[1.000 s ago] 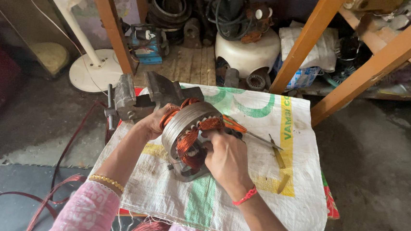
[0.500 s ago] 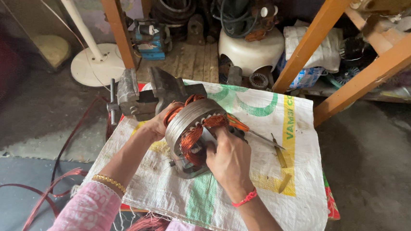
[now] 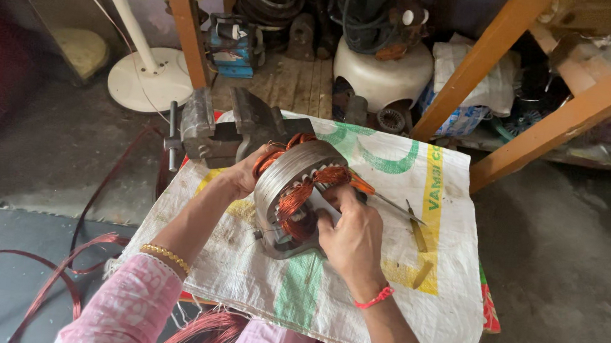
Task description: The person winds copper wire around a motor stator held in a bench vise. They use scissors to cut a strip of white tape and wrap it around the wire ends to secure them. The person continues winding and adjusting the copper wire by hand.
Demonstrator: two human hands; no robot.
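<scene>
A round grey motor stator (image 3: 287, 181) with orange copper windings stands tilted on edge on a white woven sack (image 3: 354, 289). My left hand (image 3: 237, 177) grips its left outer side. My right hand (image 3: 351, 235) presses on the front of the stator, fingers pinching a small pale slip at the copper coil (image 3: 295, 210) inside the bore. A grey base plate sits under the stator.
A metal bench vise (image 3: 230, 127) stands at the sack's far left corner. Scissors (image 3: 413, 225) lie right of the stator. Loose copper wire (image 3: 85, 249) trails on the floor at left. Orange wooden legs (image 3: 470, 68), a white fan base (image 3: 147, 78) and cluttered motor parts fill the background.
The view shifted slightly. My right hand has moved a little on the stator's front; the left hand keeps its grip.
</scene>
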